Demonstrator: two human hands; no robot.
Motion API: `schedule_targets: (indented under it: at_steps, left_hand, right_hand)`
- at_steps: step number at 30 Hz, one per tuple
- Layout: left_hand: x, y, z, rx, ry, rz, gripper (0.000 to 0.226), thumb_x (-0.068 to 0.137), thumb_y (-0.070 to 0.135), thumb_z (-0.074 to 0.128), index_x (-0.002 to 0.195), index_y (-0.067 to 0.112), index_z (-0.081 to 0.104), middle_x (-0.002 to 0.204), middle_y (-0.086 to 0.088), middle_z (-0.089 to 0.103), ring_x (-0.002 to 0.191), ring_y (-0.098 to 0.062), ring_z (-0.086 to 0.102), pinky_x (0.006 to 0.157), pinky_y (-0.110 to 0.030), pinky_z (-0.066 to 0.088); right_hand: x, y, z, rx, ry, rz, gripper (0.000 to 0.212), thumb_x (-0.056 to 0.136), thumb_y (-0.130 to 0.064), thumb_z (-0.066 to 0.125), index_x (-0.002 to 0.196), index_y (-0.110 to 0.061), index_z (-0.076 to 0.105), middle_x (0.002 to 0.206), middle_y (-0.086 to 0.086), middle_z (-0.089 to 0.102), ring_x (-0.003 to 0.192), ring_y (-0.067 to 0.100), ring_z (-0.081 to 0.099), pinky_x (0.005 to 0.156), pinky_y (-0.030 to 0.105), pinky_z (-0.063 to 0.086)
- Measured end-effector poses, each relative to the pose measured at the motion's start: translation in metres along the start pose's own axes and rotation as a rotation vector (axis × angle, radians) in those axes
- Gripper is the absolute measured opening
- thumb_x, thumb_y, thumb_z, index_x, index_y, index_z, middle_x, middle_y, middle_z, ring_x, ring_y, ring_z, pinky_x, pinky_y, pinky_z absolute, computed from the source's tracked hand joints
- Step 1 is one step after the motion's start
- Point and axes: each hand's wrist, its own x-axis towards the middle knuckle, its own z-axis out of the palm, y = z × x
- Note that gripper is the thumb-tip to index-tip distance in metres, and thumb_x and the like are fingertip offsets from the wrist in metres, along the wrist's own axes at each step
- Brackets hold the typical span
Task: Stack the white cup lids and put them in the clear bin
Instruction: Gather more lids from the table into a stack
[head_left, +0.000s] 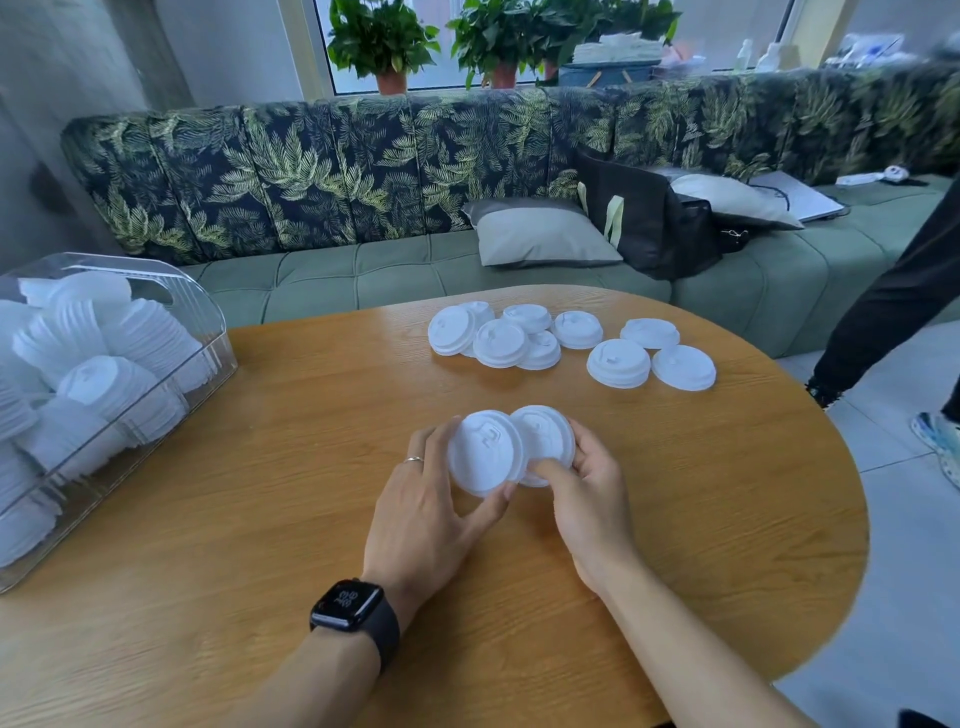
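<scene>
two bare forearms come in from the bottom edge, and a dark smartwatch (353, 605) sits on the left wrist. they lie over a rounded wooden worktop (234, 545).

far left on the worktop stands the clear bin (200, 306). it has a ribbed, arched end wall and is already packed with stacks of white cup lids (104, 384) lying at mixed angles.

near the middle, the left hand (421, 514) wears a thin ring (414, 459). it grips one white lid (483, 452) by the rim, fingers curled round the far edge and thumb at the near edge, top face tilted toward the camera. that lid overlaps the edge of a second white lid (545, 436). the right hand (587, 499) pinches the second lid, thumb pressed on its face and fingers wrapped behind. whether either lid touches the wood i cannot tell.

beyond the hands, toward the far edge of the worktop, loose lids lie dome up. a tight, overlapping cluster (501, 343) comes first. three more (618, 362) lie just to its right, close together; the front two touch.

behind the worktop runs a green sofa (363, 280) with a leaf-print back. on its seat are a pale cushion (540, 236), then a black bag (644, 223), then a laptop (800, 195). potted plants (384, 36) stand on the window sill above.

at the right edge another person's dark-trousered leg (893, 291) and a patterned shoe (940, 436) stand on the tiled floor.
</scene>
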Motion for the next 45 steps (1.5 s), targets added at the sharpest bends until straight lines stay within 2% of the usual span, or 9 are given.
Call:
schedule_targets:
  at_steps: [6, 12, 17, 23, 26, 29, 32, 37, 45]
  left_hand:
    - [0.001, 0.000, 0.001, 0.022, -0.002, -0.020, 0.083, 0.080, 0.081, 0.051, 0.139, 0.025, 0.038, 0.134, 0.010, 0.048, 0.104, -0.017, 0.058, 0.086, -0.035, 0.051]
    - [0.001, 0.002, 0.000, 0.038, 0.010, 0.005, 0.081, 0.083, 0.079, 0.051, 0.140, 0.023, 0.038, 0.134, 0.007, 0.050, 0.103, -0.017, 0.059, 0.086, -0.034, 0.051]
    - [0.001, 0.001, 0.001, 0.058, 0.039, 0.021, 0.081, 0.083, 0.078, 0.053, 0.139, 0.020, 0.040, 0.133, 0.004, 0.052, 0.106, -0.017, 0.059, 0.086, -0.032, 0.050]
    - [0.001, 0.003, 0.001, 0.056, 0.038, 0.015, 0.080, 0.083, 0.073, 0.061, 0.139, 0.020, 0.039, 0.136, 0.004, 0.050, 0.102, -0.020, 0.062, 0.083, -0.032, 0.050]
    - [0.001, 0.004, 0.000, 0.077, 0.036, 0.018, 0.080, 0.083, 0.073, 0.060, 0.138, 0.019, 0.042, 0.136, 0.003, 0.054, 0.104, -0.021, 0.064, 0.083, -0.030, 0.049]
    - [0.001, 0.006, -0.002, 0.081, 0.032, 0.027, 0.079, 0.083, 0.073, 0.056, 0.137, 0.016, 0.045, 0.132, 0.002, 0.058, 0.100, -0.020, 0.065, 0.081, -0.025, 0.043]
    - [0.001, 0.006, -0.003, 0.084, 0.025, 0.031, 0.077, 0.081, 0.069, 0.060, 0.135, 0.016, 0.046, 0.130, 0.001, 0.059, 0.097, -0.021, 0.066, 0.079, -0.025, 0.043]
    - [0.001, 0.007, -0.005, 0.067, 0.013, 0.023, 0.083, 0.079, 0.075, 0.054, 0.137, 0.016, 0.045, 0.131, 0.002, 0.060, 0.099, -0.019, 0.065, 0.080, -0.026, 0.045]
    - [0.001, 0.005, -0.003, 0.039, -0.018, 0.013, 0.088, 0.077, 0.072, 0.067, 0.143, 0.022, 0.036, 0.137, 0.004, 0.057, 0.112, -0.015, 0.061, 0.093, -0.025, 0.043]
  right_hand:
    - [0.003, 0.000, 0.000, 0.161, -0.014, 0.065, 0.029, 0.082, -0.013, 0.065, 0.109, -0.015, 0.073, 0.104, 0.001, 0.079, 0.105, 0.020, 0.072, 0.107, 0.053, 0.050]
    - [-0.002, -0.006, 0.006, 0.354, -0.145, 0.187, 0.024, 0.095, 0.001, 0.050, 0.110, -0.005, 0.068, 0.096, 0.011, 0.075, 0.089, 0.019, 0.069, 0.082, 0.032, 0.053]
    - [-0.004, -0.007, 0.010, 0.425, -0.182, 0.222, 0.022, 0.102, -0.006, 0.044, 0.109, -0.006, 0.064, 0.090, 0.009, 0.073, 0.072, 0.012, 0.067, 0.070, 0.029, 0.050]
    - [-0.006, -0.008, 0.012, 0.367, -0.195, 0.203, 0.028, 0.106, -0.019, 0.045, 0.107, -0.001, 0.066, 0.090, 0.012, 0.068, 0.078, 0.022, 0.060, 0.069, 0.027, 0.050]
    - [-0.008, -0.009, 0.014, 0.283, -0.245, 0.142, 0.036, 0.098, -0.036, 0.063, 0.109, -0.002, 0.068, 0.087, 0.009, 0.062, 0.078, 0.019, 0.055, 0.075, 0.029, 0.048]
    - [-0.009, -0.005, 0.014, 0.171, -0.277, 0.072, 0.020, 0.093, -0.016, 0.073, 0.110, -0.006, 0.068, 0.076, -0.007, 0.071, 0.067, 0.002, 0.061, 0.069, 0.019, 0.049]
    - [-0.011, -0.005, 0.015, 0.154, -0.280, 0.066, 0.019, 0.094, -0.006, 0.070, 0.113, -0.007, 0.068, 0.085, -0.004, 0.077, 0.075, 0.000, 0.068, 0.066, 0.013, 0.050]
    - [-0.011, -0.008, 0.014, 0.155, -0.308, 0.075, 0.021, 0.096, -0.008, 0.068, 0.117, -0.011, 0.070, 0.101, 0.006, 0.080, 0.091, 0.012, 0.074, 0.076, 0.019, 0.054]
    - [-0.008, -0.006, 0.014, 0.187, -0.260, 0.101, 0.017, 0.093, -0.014, 0.071, 0.110, -0.014, 0.075, 0.100, 0.010, 0.080, 0.088, 0.018, 0.071, 0.080, 0.034, 0.052]
